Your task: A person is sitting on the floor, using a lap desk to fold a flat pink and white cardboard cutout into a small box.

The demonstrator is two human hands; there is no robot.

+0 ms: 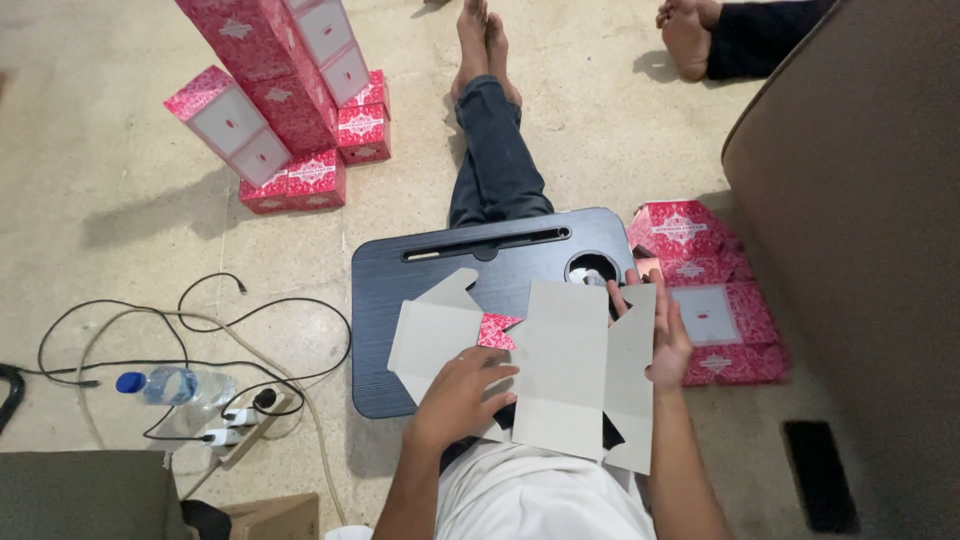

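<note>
Both hands [560, 365] hold flat carton [560, 370], lap desk [400, 290]

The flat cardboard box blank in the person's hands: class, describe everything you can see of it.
The box blank is unfolded card, grey-white on the side facing up, with a pink printed patch showing at a fold. It has several panels and angled flaps. It lies over the dark lap desk. The left hand presses on it; the right hand grips its right edge.
</note>
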